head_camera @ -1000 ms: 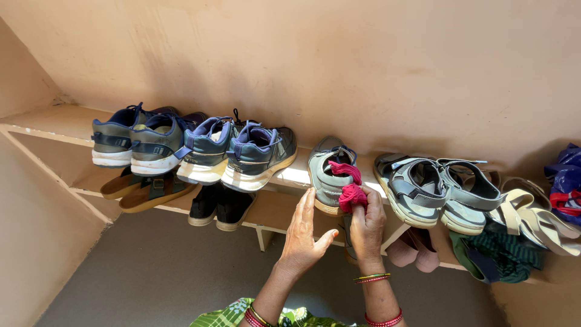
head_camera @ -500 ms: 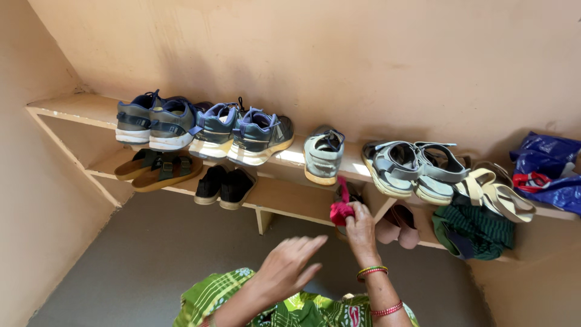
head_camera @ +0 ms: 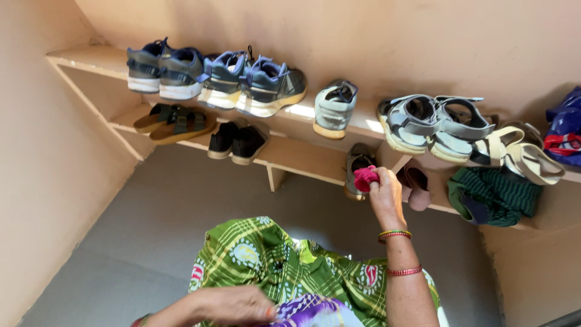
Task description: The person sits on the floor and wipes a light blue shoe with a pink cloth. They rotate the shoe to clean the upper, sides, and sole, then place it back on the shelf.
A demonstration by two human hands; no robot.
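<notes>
Crumpled pink-red cloth (head_camera: 365,177), pinched in right hand (head_camera: 386,197) fingers (head_camera: 376,180), is best pressed flat against grey shoe (head_camera: 358,169) on lower shelf (head_camera: 302,158); left hand (head_camera: 233,304) grip can't be told.

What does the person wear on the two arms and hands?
Both arms are bare, with no sleeves or gloves. The right hand has a stack of thin bangles in green, gold and red at the wrist, and a red beaded band higher up the forearm. The left hand shows an orange-painted nail.
</notes>
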